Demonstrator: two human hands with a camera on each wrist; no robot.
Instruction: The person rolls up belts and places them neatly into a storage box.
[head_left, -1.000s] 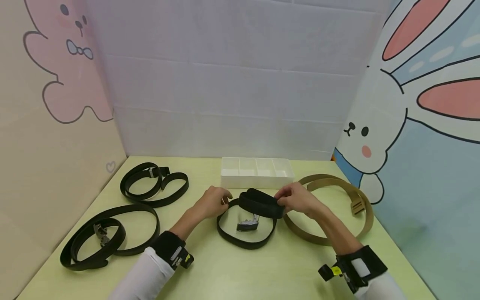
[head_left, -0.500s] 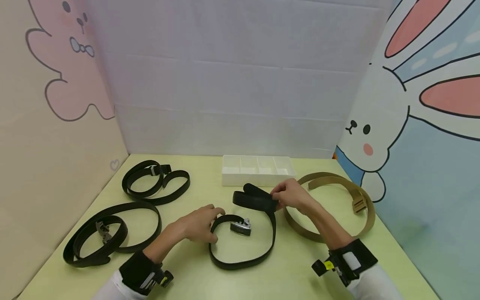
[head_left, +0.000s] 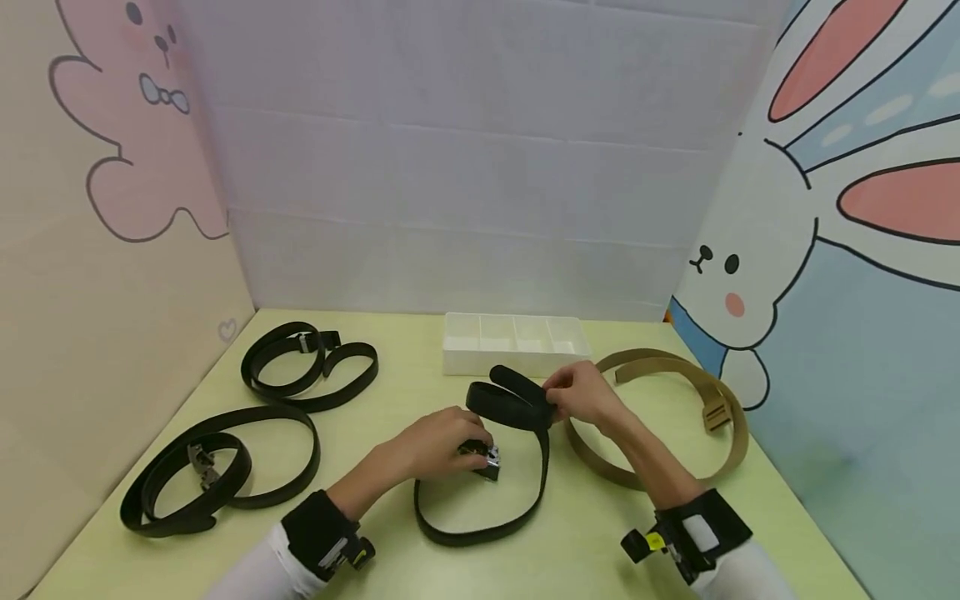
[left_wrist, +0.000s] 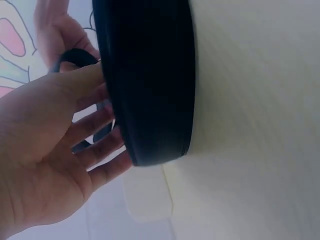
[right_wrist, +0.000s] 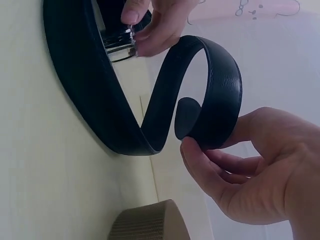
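A black leather belt (head_left: 480, 533) stands on edge in a loop in the middle of the table. Its silver-and-black buckle (right_wrist: 119, 46) lies between the thumb and fingers of my left hand (head_left: 442, 442), which grips it from the left. My right hand (head_left: 588, 396) pinches the strap close to its rounded tail end (right_wrist: 187, 117), where the strap curls back on itself. In the left wrist view, a broad stretch of the strap (left_wrist: 150, 85) hides the buckle and the fingertips of my left hand (left_wrist: 45, 155).
Two more black belts, one coiled at the back left (head_left: 348, 400) and one nearer the front left (head_left: 311, 467), lie on the table (head_left: 390, 550). A tan webbing belt (head_left: 738, 433) loops at the right. Behind stands a white compartment box (head_left: 487, 362).
My left hand has gone from the far strap to the loop's left side, then right onto the buckle. The loop has widened toward me; my right hand keeps its pinch.
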